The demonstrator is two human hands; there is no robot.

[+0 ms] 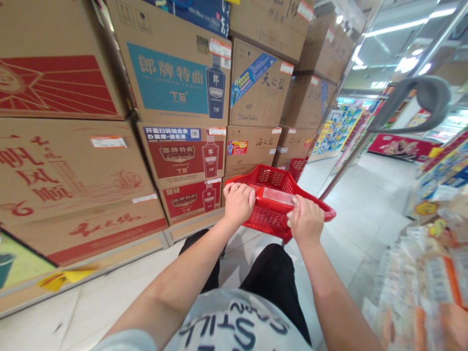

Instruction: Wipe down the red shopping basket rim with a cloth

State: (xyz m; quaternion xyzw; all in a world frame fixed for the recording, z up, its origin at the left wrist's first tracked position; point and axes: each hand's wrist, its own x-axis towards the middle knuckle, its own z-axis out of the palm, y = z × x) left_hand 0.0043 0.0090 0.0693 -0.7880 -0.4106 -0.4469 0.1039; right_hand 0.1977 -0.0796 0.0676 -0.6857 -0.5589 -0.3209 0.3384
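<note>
We've got our left hand [239, 202] and right hand [306, 222] curled closed toward opposite ends of the handle [278, 196] of the red cart [280, 178], cart just ahead, handle's long axis crosswise, neither hand nearer, stacked cartons [187, 160] to our left

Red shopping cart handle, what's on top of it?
The left hand and right hand grip the handle, with a pale panel between them. The parts under both hands are covered.

Supermarket: price-tagged cartons [175, 87], shopping cart [268, 222]
</note>
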